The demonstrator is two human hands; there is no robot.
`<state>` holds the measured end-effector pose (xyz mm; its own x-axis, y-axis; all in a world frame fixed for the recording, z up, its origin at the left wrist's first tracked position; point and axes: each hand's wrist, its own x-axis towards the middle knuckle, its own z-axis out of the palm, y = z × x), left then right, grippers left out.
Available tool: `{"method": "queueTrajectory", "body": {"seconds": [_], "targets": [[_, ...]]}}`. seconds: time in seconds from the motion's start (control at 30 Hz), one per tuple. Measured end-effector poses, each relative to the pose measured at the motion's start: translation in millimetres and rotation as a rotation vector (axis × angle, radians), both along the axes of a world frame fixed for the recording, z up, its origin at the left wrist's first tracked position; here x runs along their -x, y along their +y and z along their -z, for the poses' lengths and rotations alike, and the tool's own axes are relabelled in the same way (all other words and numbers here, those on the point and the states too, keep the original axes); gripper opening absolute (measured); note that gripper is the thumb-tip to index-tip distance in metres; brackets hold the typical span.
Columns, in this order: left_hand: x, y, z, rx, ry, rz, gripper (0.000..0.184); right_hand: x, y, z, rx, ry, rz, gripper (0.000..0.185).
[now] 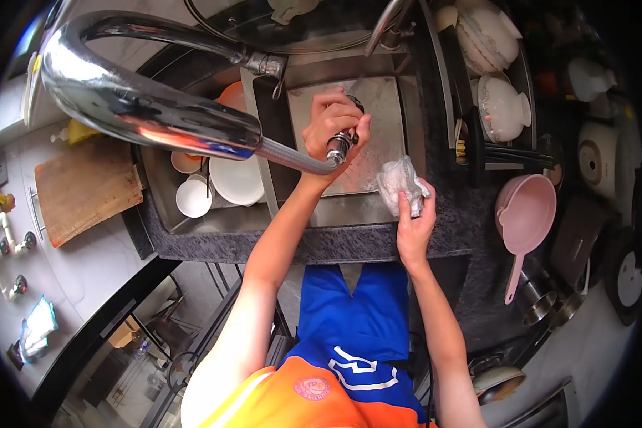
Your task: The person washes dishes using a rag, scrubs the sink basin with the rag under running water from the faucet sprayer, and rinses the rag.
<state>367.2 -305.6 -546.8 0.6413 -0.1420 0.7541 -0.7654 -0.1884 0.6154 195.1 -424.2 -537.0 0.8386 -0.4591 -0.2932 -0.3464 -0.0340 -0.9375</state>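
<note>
My left hand (328,128) is wrapped round the pull-out spray head (340,147) of the kitchen faucet, over the right sink basin (335,214). A braided hose (292,153) runs from the spray head back into the curved chrome faucet neck (150,93). Near the basin's front right corner, my right hand (416,230) grips a crumpled, whitish-grey cloth (398,187), thumb on top. Under my left hand, the wet, flat metal bottom (378,103) of the basin shows. Whether water is coming from the spray head, I cannot tell.
The left basin holds white bowls (194,197) and an orange dish (233,96). A wooden cutting board (85,192) leans at the left. On the right are a rack with white bowls (503,107) and a pink saucepan (528,207). The dark stone counter edge (335,244) runs before me.
</note>
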Motion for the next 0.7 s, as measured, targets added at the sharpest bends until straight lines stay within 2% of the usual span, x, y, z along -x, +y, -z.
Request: {"method": "queueTrajectory", "body": {"seconds": [0.17, 0.4, 0.7], "targets": [[-4.3, -13.3, -3.0, 0.007, -0.04, 0.046, 0.027, 3.7, -0.3, 5.8, -0.049, -0.008, 0.011, 0.028], [-19.3, -26.1, -3.9, 0.037, -0.104, 0.06, 0.029, 1.7, -8.1, 12.2, 0.065, -0.011, 0.002, 0.029], [-18.3, 15.9, -1.1, -0.102, -0.107, 0.005, 0.027, -10.3, 1.3, 7.3, 0.051, 0.001, -0.013, 0.029]]}}
